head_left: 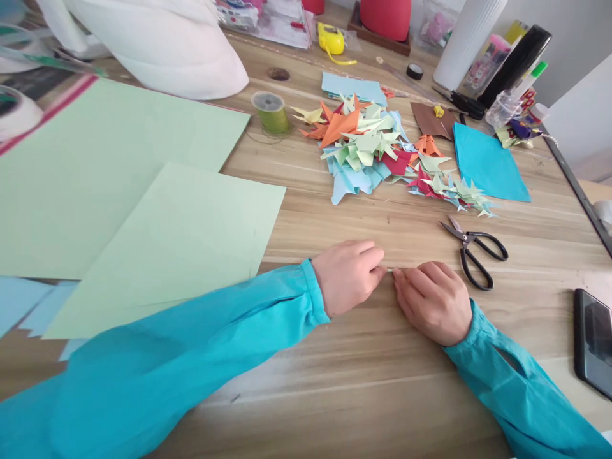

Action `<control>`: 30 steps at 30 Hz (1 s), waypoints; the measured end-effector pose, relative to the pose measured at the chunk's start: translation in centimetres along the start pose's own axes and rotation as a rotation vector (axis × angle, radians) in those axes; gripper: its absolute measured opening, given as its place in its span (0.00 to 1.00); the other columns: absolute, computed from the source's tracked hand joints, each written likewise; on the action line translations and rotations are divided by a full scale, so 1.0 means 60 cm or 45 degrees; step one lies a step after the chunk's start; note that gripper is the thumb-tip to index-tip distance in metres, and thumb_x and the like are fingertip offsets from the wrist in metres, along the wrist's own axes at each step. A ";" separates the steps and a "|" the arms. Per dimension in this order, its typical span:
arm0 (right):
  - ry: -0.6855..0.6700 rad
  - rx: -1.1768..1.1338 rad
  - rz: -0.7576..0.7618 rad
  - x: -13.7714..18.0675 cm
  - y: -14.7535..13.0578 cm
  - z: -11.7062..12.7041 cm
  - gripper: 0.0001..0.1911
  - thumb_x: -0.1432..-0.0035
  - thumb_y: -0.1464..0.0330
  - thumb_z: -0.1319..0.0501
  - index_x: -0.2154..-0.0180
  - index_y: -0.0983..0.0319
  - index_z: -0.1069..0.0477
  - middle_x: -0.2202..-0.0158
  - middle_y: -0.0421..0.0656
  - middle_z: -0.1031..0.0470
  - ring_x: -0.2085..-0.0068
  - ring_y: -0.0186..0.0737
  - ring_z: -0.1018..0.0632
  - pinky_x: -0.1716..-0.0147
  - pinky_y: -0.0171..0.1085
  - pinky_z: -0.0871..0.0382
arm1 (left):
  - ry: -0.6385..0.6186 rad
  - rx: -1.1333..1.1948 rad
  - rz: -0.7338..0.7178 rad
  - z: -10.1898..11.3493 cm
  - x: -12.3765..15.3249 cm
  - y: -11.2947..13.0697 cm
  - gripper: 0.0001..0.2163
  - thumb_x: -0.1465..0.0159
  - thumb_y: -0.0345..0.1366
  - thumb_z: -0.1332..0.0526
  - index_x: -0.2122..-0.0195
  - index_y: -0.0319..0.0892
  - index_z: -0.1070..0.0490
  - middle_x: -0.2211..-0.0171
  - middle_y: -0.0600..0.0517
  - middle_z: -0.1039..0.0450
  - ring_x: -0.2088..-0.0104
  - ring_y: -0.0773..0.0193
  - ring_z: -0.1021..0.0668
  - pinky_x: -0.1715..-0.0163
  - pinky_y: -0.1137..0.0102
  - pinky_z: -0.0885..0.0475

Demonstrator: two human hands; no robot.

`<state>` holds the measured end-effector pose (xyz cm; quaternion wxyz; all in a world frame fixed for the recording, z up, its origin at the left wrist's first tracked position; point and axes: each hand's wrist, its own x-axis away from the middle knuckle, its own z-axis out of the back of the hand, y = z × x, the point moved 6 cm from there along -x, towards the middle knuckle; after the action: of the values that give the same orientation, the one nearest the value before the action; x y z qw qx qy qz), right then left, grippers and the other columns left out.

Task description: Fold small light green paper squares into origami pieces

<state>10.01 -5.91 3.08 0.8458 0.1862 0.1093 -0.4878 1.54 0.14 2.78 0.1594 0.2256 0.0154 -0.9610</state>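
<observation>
My left hand [348,275] and my right hand [433,299] rest on the wooden table [363,370], fingertips almost touching at the middle. Both have their fingers curled under and pressed together. Whatever lies beneath them is hidden; no paper shows between them. Teal sleeves cover both arms. Black scissors [473,248] lie closed just right of my right hand. A pile of folded paper shapes [382,153] in green, blue, orange and red sits further back.
Large pale green paper sheets [119,210] cover the left of the table. A teal square sheet [488,162] lies at back right, a green thread spool [270,111] behind the sheets, a phone [593,341] at the right edge. Clutter lines the far edge.
</observation>
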 end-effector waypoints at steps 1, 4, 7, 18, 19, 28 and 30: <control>0.001 -0.004 0.003 0.000 0.000 0.000 0.06 0.45 0.74 0.42 0.74 0.63 0.30 0.78 0.39 0.31 0.74 0.33 0.34 0.71 0.37 0.43 | -0.002 0.009 0.010 0.000 0.000 -0.001 0.15 0.36 0.30 0.50 0.81 0.38 0.37 0.80 0.54 0.41 0.76 0.68 0.38 0.77 0.70 0.46; 0.014 -0.034 -0.001 0.003 0.003 0.000 0.06 0.45 0.74 0.43 0.73 0.63 0.30 0.78 0.40 0.30 0.73 0.33 0.33 0.71 0.37 0.42 | 0.004 0.044 0.071 0.001 -0.001 -0.005 0.15 0.37 0.31 0.49 0.81 0.38 0.37 0.80 0.54 0.42 0.77 0.68 0.39 0.77 0.70 0.46; 0.049 -0.060 -0.062 0.005 0.010 0.003 0.04 0.45 0.74 0.42 0.68 0.65 0.28 0.76 0.41 0.28 0.72 0.34 0.31 0.72 0.36 0.41 | -0.009 0.049 0.073 0.000 0.000 -0.005 0.14 0.37 0.31 0.49 0.80 0.38 0.37 0.80 0.54 0.42 0.77 0.68 0.38 0.78 0.70 0.45; -0.036 -0.023 -0.096 0.002 0.009 -0.002 0.07 0.44 0.72 0.44 0.71 0.63 0.29 0.75 0.42 0.29 0.72 0.34 0.32 0.71 0.36 0.43 | -0.044 0.079 0.054 -0.002 0.001 -0.004 0.15 0.36 0.31 0.51 0.80 0.38 0.36 0.80 0.54 0.42 0.76 0.68 0.38 0.78 0.70 0.45; -0.038 -0.021 -0.092 0.003 0.010 -0.003 0.07 0.44 0.72 0.44 0.72 0.63 0.29 0.75 0.42 0.29 0.72 0.34 0.32 0.71 0.36 0.43 | -0.040 0.096 0.075 -0.002 0.001 -0.005 0.15 0.36 0.32 0.50 0.80 0.38 0.36 0.80 0.54 0.42 0.77 0.68 0.38 0.78 0.70 0.45; -0.057 -0.019 -0.083 0.002 0.011 0.000 0.11 0.43 0.67 0.44 0.59 0.62 0.29 0.74 0.42 0.28 0.71 0.36 0.32 0.71 0.37 0.43 | -0.062 0.033 -0.004 -0.003 0.001 0.000 0.14 0.36 0.31 0.51 0.79 0.38 0.36 0.79 0.53 0.40 0.75 0.68 0.36 0.77 0.70 0.44; -0.070 -0.011 -0.081 0.001 0.009 -0.001 0.10 0.43 0.66 0.44 0.61 0.62 0.28 0.74 0.42 0.29 0.71 0.36 0.33 0.71 0.37 0.44 | -0.055 0.015 0.008 -0.003 0.001 -0.001 0.14 0.36 0.32 0.50 0.79 0.38 0.36 0.79 0.53 0.40 0.75 0.67 0.36 0.77 0.70 0.44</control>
<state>10.49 -5.66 3.10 0.8334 0.1652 0.0939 -0.5190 1.55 0.20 2.56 0.1613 0.2057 0.0058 -0.9652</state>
